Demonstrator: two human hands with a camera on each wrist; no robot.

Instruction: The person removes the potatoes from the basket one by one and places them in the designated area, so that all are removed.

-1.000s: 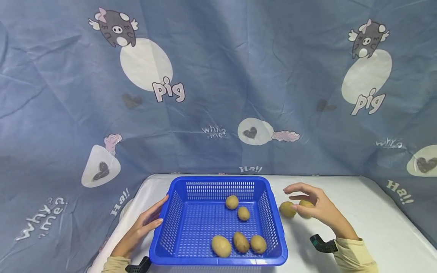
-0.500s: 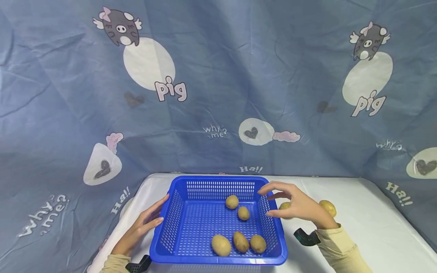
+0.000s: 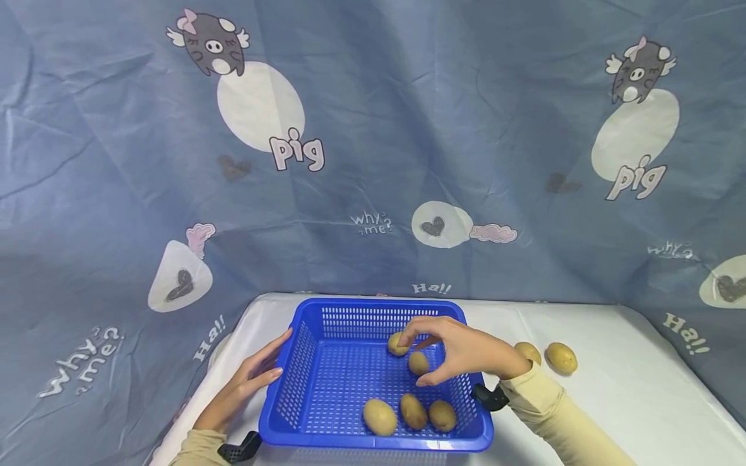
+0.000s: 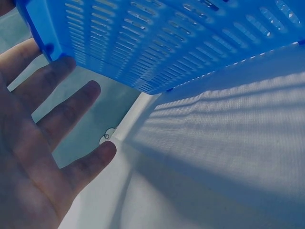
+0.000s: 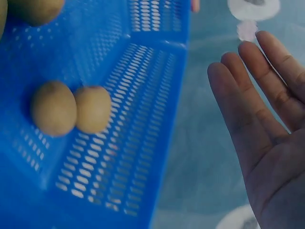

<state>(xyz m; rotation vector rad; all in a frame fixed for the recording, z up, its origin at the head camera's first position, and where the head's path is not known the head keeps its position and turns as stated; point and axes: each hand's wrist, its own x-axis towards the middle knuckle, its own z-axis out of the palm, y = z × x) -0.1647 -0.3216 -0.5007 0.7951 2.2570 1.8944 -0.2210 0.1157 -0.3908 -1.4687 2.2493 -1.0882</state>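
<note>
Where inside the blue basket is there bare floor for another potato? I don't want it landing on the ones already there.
The basket floor is bare on its left half, between the left wall and the potatoes. The near right is crowded: three potatoes in a row. The far right holds two more under the right hand. The left hand rests outside the left wall.

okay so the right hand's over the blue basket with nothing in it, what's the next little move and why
Probably lower the right hand, open and empty, onto the potato just beneath its fingers and close on it. The left hand already steadies the basket wall, and two potatoes lie outside on the table.
</note>
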